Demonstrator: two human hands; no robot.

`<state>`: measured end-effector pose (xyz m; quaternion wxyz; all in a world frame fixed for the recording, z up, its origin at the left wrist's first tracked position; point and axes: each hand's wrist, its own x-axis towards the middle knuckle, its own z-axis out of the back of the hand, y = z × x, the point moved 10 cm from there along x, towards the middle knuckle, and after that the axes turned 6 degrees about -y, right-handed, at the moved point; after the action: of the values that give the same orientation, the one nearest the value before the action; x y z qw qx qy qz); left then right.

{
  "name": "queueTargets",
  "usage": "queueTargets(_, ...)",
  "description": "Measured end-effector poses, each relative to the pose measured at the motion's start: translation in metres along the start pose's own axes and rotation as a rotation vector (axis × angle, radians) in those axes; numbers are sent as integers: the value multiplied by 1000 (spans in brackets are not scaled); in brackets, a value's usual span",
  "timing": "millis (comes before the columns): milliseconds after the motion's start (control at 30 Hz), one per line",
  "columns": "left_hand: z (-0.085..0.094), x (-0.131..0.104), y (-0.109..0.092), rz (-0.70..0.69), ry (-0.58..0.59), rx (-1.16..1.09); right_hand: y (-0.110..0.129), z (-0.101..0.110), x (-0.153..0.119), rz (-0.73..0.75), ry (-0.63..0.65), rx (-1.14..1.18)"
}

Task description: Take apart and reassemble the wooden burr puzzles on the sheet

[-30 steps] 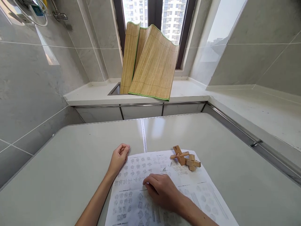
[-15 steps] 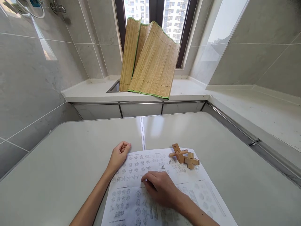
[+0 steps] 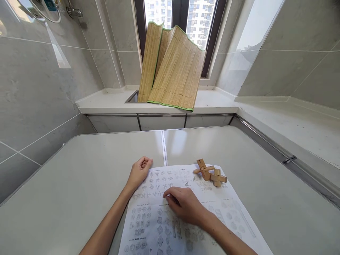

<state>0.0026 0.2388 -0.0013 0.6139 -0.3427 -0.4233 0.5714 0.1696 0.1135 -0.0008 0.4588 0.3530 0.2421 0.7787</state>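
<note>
A large printed sheet of paper with rows of small diagrams lies on the white table. My left hand rests at its upper left edge, fingers curled into a loose fist with nothing visible in them. Over the middle of the sheet is my right hand, fingers bent and the tips of index finger and thumb close together above the print. I see nothing held there. Near the sheet's upper right corner, a wooden puzzle made of interlocked pieces touches or nearly touches a second, cross-shaped wooden puzzle.
Beyond the white table runs a pale counter with a folded bamboo mat leaning over a sink edge. A ledge with a metal rail borders the right side. Grey tiled walls and a window enclose the space.
The whole view has shifted slightly, so the scene sits a little farther right. Both hands keep about the same pose and place on the sheet; the wooden puzzles have not moved.
</note>
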Motion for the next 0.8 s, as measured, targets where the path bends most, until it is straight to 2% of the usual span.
queueTargets(200,1,0,-2,-22,24,46,-2,0,2,-37,6,21)
queueTargets(333,3,2,3,26,80,-60,-3,1,3,-46,-1,37)
queueTargets(467,18,3,7,37,-49,-97,-4,2,4,-65,4,90)
queueTargets(567,24,2,5,21,-112,-77,-4,2,4,-77,10,112)
queueTargets(800,16,-1,-5,-9,-61,55,-2,5,4,-91,-14,132)
